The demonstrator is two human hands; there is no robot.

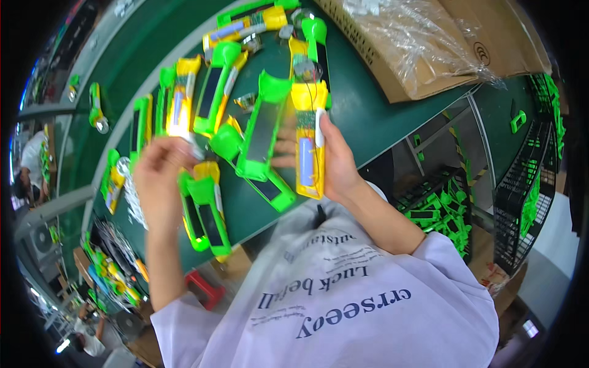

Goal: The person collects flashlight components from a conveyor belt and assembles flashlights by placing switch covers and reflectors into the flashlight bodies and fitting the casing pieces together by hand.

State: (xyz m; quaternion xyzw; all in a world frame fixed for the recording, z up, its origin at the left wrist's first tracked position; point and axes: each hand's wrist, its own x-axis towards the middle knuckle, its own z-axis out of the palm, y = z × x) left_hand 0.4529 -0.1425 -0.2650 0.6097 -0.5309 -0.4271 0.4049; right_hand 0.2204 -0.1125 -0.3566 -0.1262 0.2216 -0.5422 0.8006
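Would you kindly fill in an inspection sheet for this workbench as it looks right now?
Surface: dark green bench, crowded on its left half.
Job's things: open yellow torch half with its innards showing, held upright in the right hand; green torch shell beside it on the bench.
Clutter: many green and yellow torch parts lying in rows; cardboard box with a plastic liner at the far edge.
Hands: right hand grips the yellow half; left hand is raised over the parts, blurred, its hold unclear.
Cables: thin wires at the yellow half's top end.
Surroundings: black crates of green parts to the right; another person at far left.
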